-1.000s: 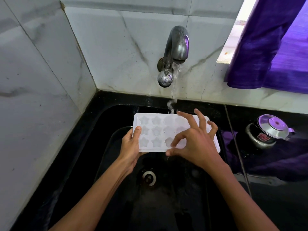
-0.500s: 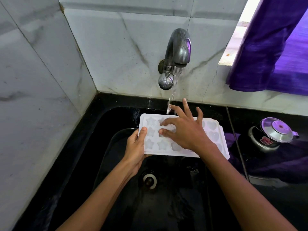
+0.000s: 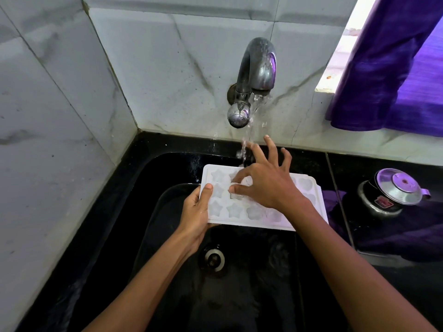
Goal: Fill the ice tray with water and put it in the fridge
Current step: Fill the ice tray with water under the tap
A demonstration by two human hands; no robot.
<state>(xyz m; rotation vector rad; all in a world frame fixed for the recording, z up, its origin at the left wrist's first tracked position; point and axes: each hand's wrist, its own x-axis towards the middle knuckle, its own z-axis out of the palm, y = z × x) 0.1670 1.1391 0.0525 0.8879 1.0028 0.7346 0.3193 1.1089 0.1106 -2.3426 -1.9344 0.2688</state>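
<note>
Keeping the ice tray (image 3: 249, 213) level over the sink (image 3: 148, 212), left hand (image 3: 195, 213) gripping its left edge, right hand (image 3: 266, 185) spread, apparently touching its cells, should fill evenly.

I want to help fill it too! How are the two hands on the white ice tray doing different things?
The left hand grips the white plastic ice tray by its left edge, thumb on top; the right hand lies over the tray's middle. The left hand's fingers are curled round the edge; the right hand's fingers are spread, thumb and forefinger dipping to the moulds. Both are bare and over the black sink.
</note>
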